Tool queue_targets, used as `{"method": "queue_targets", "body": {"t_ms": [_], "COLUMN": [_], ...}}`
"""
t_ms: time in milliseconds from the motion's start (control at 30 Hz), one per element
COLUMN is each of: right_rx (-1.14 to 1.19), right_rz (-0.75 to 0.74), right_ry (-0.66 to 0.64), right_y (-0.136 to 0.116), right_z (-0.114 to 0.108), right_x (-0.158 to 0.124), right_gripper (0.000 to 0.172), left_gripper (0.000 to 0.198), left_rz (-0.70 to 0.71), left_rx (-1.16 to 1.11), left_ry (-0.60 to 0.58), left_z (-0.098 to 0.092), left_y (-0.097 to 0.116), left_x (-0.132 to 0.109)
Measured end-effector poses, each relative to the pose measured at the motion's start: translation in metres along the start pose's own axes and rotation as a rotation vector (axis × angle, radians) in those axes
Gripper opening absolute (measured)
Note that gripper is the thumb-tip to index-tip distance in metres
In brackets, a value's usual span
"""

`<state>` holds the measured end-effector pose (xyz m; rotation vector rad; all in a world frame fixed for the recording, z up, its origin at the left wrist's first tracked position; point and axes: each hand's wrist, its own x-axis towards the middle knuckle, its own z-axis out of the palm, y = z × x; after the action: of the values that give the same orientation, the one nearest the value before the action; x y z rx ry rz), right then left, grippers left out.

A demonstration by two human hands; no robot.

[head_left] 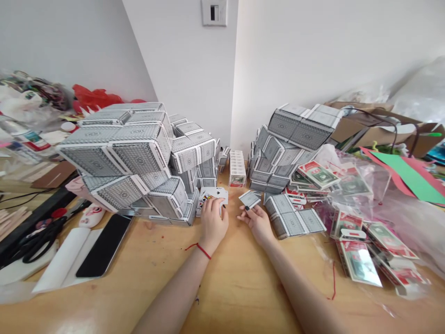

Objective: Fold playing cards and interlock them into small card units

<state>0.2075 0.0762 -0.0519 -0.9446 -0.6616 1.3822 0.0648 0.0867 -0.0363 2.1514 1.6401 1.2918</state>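
Observation:
My left hand (213, 223), with a red string on its wrist, curls over face-up playing cards (218, 190) on the table. Its fingers and thumb close at their near edge; how many cards it grips is hidden. In a pinch between thumb and fingers, my right hand (257, 223) holds a playing card (249, 198) with its grey patterned back up. Just right of that hand lies a low block of card-built pieces (290, 215). Left of my left hand rises a tall stack of similar grey-backed blocks (135, 157).
Another block stack (285, 139) stands at the right rear, with a wrapped row of card boxes (237, 169) between the stacks. Emptied-looking card packs (359, 262) and clear plastic lie right. A phone (106, 246), scissors (43, 239) and white paper roll (62, 257) lie left.

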Motion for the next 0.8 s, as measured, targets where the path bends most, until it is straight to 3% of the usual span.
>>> {"method": "queue_targets", "body": {"t_ms": [267, 533, 800], "right_rx": [-0.035, -0.042, -0.069], "right_rz": [0.159, 0.13, 0.109], "right_ry": [-0.127, -0.178, -0.184], "right_y": [-0.003, -0.004, -0.004], "right_z": [-0.002, 0.0, 0.002], "right_x": [-0.001, -0.002, -0.002], "right_gripper": [0.027, 0.027, 0.024], "left_gripper": [0.041, 0.034, 0.054], "left_rz": [0.036, 0.032, 0.061], "left_rx": [0.099, 0.085, 0.07], "left_ry": [-0.066, -0.043, -0.032], "left_z": [0.013, 0.014, 0.017], "left_y": [-0.011, -0.013, -0.017], "left_x": [-0.003, -0.004, -0.009]}}
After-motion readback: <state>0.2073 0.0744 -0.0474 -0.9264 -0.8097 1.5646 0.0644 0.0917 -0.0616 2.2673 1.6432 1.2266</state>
